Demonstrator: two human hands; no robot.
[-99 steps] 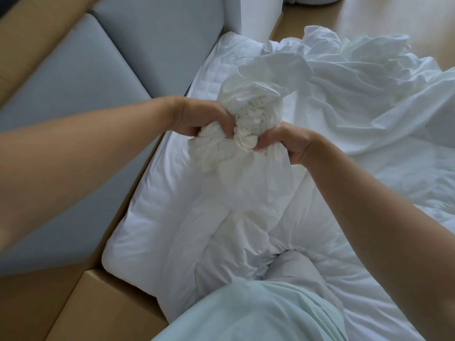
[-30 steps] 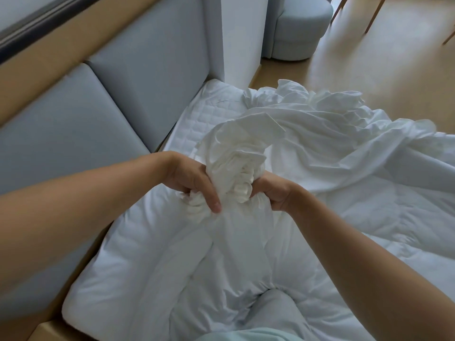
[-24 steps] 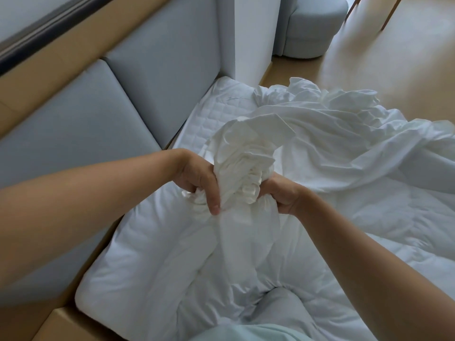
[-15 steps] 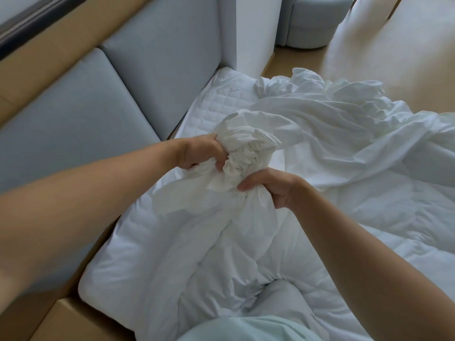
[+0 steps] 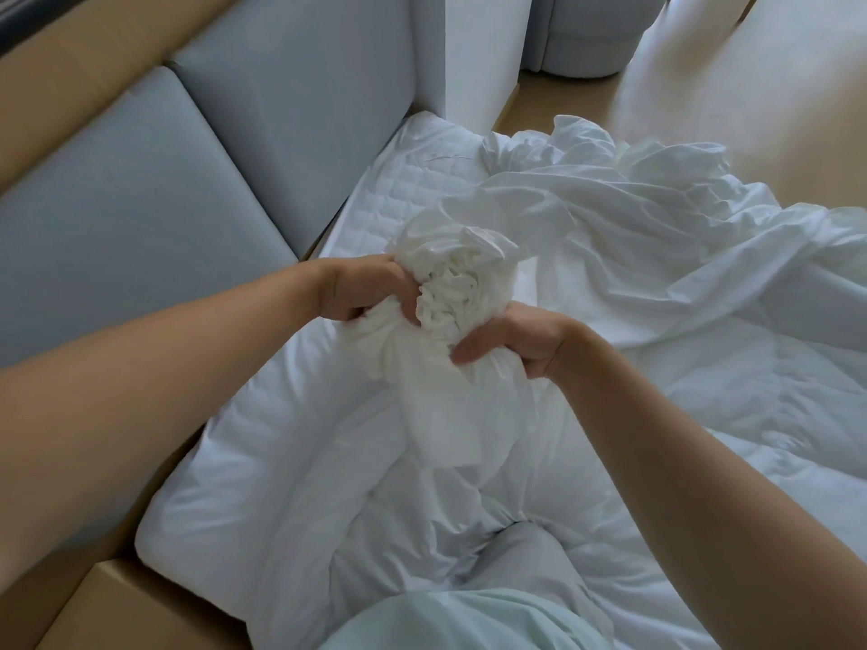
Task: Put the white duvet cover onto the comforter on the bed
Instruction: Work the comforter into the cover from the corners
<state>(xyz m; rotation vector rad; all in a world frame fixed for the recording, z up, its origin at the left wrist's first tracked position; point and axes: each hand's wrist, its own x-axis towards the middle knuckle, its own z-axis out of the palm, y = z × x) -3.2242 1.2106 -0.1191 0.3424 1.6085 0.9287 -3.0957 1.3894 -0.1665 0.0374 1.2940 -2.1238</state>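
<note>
Head view has both our hands clenched on a gathered wad of the thin, crumpled white fabric duvet cover [image 5: 462, 279], held up just above the puffy white quilted comforter [image 5: 281, 462] near the grey padded headboard [image 5: 140, 204]. Our left hand [image 5: 370, 288] grips the wad from the headboard side with its fingers curled into the folds. Our right hand [image 5: 511, 342] pinches it from below on the other side, with thumb and fingers closed on cloth. The rest of the cover trails off to the right in a loose, wrinkled heap across the bed [image 5: 394, 199], lying partly on the comforter.

We judge the cover light, limp and a little slick: it will sag, fold over itself and slide out of a loose hold, but it won't tear under a firm pull. The comforter looks bulkier and springy, soft enough to squash into a corner. Since white lies on white, seams are hard to pick out, and we cannot tell whether the wad holds a corner. Best to take hold through the bunched layers at a corner seam, cloth and filling together, with whole fists rather than fingertips
</note>
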